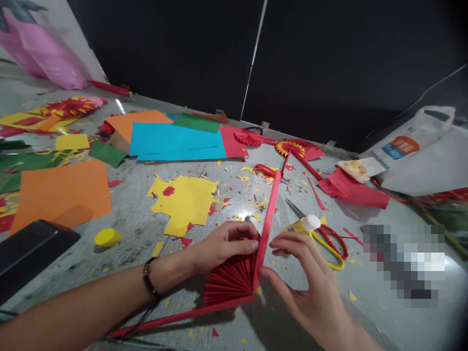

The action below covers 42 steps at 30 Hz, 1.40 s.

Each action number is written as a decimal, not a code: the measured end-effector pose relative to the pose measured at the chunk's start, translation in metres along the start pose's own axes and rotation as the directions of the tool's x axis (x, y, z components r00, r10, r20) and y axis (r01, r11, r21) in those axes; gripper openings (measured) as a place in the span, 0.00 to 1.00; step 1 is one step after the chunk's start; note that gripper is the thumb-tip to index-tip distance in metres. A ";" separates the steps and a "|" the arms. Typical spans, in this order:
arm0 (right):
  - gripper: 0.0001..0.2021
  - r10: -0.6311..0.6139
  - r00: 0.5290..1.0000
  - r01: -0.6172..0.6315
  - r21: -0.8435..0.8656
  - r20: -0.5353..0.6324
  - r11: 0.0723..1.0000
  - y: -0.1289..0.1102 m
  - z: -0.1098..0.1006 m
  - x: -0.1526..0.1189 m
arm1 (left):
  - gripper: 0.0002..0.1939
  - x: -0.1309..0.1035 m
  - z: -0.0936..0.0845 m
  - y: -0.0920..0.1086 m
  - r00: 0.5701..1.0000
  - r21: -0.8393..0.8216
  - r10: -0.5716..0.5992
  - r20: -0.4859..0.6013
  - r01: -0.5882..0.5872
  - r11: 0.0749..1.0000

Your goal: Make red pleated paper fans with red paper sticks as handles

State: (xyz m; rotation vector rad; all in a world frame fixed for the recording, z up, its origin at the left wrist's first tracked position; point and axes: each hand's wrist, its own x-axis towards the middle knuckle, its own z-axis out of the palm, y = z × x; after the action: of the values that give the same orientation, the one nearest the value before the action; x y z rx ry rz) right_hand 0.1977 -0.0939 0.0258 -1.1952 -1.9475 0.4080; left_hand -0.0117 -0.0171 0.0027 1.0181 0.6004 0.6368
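Note:
A red pleated paper fan [230,285] lies half spread on the grey surface in front of me. My left hand [226,248] pinches its upper folds between thumb and curled fingers. Along the fan's right side a long red paper strip [271,204] stretches away from me, and another red strip [183,316] runs from its lower edge to the left. Just right of the fan is my right hand [307,278], thumb and fingers apart, thumb tip close to the strip; whether it touches I cannot tell. Beyond its fingers lie a glue bottle [310,223] and red-and-yellow scissors [332,246].
Yellow paper [190,200], orange paper [66,190] and blue paper [175,139] lie leftward among scraps. A yellow cap [107,237] sits near a black object [32,248]. Finished-looking rosettes [290,147] lie by the dark panel; a white bag [420,151] stands right.

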 end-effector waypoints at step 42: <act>0.10 0.293 0.913 -0.318 0.043 0.284 0.947 0.008 -0.013 0.040 | 0.17 0.004 -0.001 -0.002 0.984 0.147 0.055 -0.170 -0.030 0.989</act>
State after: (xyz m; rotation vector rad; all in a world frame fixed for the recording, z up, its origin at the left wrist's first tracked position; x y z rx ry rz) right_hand 0.2032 -0.0572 0.0470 -1.4530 -1.9476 0.8561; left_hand -0.0090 -0.0144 0.0004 1.1196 0.7881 0.7334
